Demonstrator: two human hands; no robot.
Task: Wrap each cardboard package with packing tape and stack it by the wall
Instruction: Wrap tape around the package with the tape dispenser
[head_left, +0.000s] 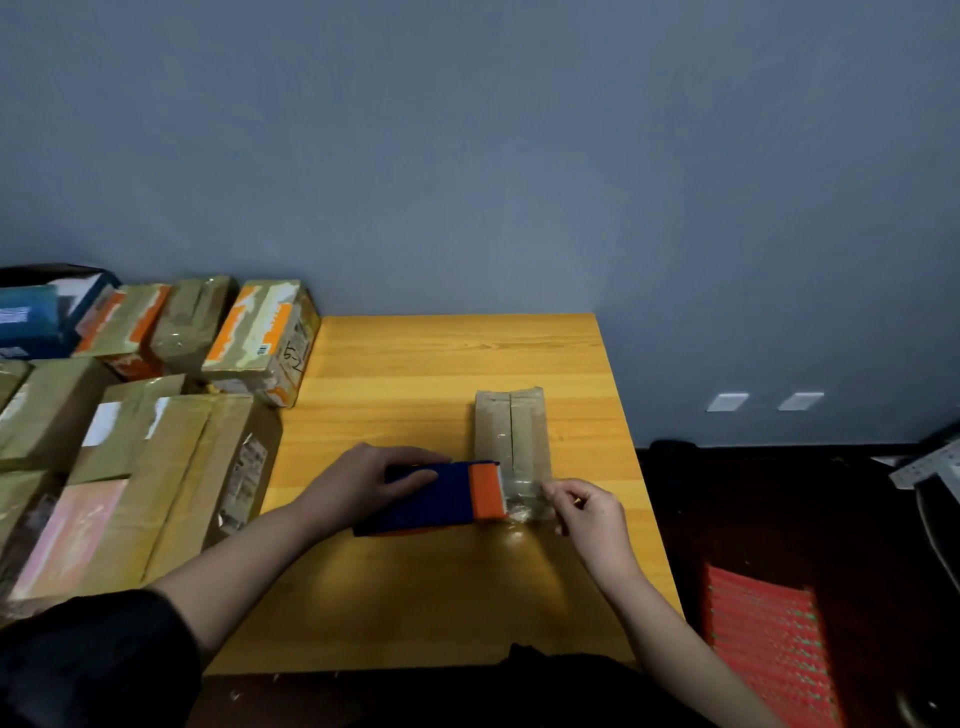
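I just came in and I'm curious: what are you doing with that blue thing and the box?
A person is taping a small box on the yellow table. The left hand holds the blue and orange tape dispenser, and the right hand pinches the clear tape pulled out from it, just in front of the box. More taped boxes are piled to the left by the wall.

Two white wall plates (763, 401) low on the blue-grey wall (519, 156)
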